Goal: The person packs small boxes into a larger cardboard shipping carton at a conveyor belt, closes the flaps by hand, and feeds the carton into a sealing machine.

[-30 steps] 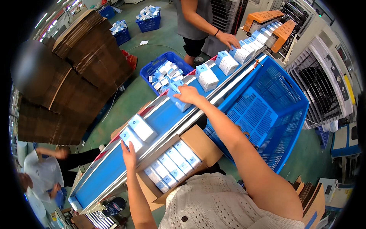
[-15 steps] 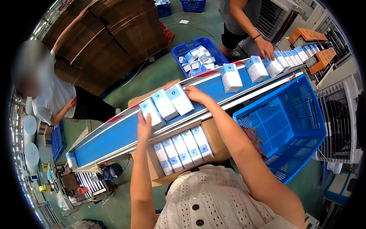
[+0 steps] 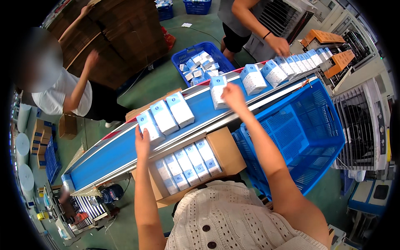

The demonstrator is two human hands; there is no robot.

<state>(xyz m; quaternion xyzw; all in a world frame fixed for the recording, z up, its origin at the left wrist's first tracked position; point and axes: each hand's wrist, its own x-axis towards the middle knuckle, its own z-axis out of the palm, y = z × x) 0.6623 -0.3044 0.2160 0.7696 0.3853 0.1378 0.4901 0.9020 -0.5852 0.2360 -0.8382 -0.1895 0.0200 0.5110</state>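
Three white-and-blue cartons (image 3: 163,116) lean side by side on the blue conveyor belt (image 3: 104,151). My left hand (image 3: 142,143) rests against the leftmost carton, thumb and fingers apart. Farther right along the belt, my right hand (image 3: 234,98), slightly blurred, is closed at the right side of a single upright carton (image 3: 217,92); its fingertips are partly hidden. Below the belt, in front of my body, an open cardboard box (image 3: 228,151) holds two rows of similar cartons (image 3: 183,164).
A big blue plastic crate (image 3: 291,125) stands to the right. Beyond the belt, another blue basket (image 3: 203,62) holds loose cartons. A co-worker's hand (image 3: 279,46) is above cartons at the belt's right end. At left, another person (image 3: 68,93) stands by stacked flat cardboard (image 3: 121,37).
My right hand has left the group of three cartons and moved right to the single carton. My left hand stays at the leftmost carton. The left person's lower arm has risen.
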